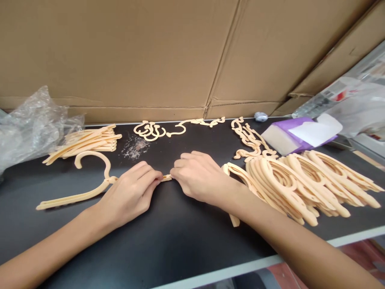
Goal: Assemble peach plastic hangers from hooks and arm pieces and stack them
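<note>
A: Which step are you on?

B: By the look of it, handwork at one narrow end. Your left hand (129, 193) pinches a pale strip (166, 178) at frame centre; your right hand (195, 176) has its fingertips closed on the tip. Both grips taken. Pressing, parting or straightening: cannot tell, fingers cover the contact.

A: Where is the hanger (76, 197)?

B: Left of centre, lying on the black bench (168, 245). Hook arched above the joint, one arm running lower left. The strip is probably its other arm, mostly under your left hand.

A: What does your next move call for?

B: Judgement: a level, even pinch close to the tip. Thin stock may flex or slip.

A: Materials around you?

B: Cream, matt, likely plastic. Upper centre, loose hooks (149, 139), C-shaped. Right, stacked hangers (258, 176), rounded loops overlapping. Upper left, slim straight pieces (90, 142) beside crinkled clear plastic (27, 128).
</note>
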The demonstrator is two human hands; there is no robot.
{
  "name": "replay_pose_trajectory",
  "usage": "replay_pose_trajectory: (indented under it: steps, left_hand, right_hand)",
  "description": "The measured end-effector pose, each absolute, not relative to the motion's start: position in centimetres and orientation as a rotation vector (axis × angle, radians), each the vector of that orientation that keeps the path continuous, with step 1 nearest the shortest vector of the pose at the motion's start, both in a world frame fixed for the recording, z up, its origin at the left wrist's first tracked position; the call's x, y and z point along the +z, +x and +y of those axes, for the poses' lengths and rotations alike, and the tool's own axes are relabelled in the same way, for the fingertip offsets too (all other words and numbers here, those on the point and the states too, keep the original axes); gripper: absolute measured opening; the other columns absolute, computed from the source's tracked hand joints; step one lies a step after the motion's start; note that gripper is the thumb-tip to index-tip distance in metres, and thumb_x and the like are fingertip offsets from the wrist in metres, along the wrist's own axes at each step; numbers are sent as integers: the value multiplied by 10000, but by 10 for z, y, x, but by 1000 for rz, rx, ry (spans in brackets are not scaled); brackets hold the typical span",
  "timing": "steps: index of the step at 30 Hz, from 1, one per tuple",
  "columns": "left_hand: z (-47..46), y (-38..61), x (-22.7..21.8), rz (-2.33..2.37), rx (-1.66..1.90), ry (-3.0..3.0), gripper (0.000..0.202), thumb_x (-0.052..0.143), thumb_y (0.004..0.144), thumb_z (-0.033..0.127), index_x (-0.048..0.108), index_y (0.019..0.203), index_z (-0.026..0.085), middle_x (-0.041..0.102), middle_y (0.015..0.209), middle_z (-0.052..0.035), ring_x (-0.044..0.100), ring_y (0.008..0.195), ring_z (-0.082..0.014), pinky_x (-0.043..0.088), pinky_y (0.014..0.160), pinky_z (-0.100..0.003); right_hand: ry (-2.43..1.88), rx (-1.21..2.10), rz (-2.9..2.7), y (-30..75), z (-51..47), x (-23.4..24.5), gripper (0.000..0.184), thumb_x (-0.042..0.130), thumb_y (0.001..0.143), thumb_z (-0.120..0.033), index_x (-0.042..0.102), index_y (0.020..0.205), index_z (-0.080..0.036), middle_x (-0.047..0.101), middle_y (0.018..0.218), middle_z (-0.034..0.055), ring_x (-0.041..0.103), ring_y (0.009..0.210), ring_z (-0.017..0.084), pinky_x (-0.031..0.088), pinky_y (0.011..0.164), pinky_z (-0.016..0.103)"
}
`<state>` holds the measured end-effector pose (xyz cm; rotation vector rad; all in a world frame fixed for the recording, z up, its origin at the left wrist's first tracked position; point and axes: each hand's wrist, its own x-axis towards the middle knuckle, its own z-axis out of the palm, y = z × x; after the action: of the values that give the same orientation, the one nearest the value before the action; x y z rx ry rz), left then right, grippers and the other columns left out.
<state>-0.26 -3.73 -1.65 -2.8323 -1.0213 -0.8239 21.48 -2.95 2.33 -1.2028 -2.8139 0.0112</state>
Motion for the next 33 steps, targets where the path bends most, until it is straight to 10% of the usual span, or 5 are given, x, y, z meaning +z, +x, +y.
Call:
replay_pose_trajectory:
  steps: [24,33]
  left_hand:
    - [-49,2,-12,-857,-842,-2435,376,677,856,59,603,1204,180,581,1279,-185,577,1187,-376,500,954,-549]
    - [-42,-1,-8,-1240,-1243,-2719,160,526,1012,206,628,1132,174,698,970,-50,679,875,-153,549,826,-291]
  right_hand:
    - [-1011,218,-2210,236,-2,12,251,529,1008,-189,759,907,-171,719,832,43,595,806,163,438,801,292]
    - [-949,240,-2028,220,-19,8,227,556,996,-176,760,900,-153,695,777,27,616,713,121,471,718,234]
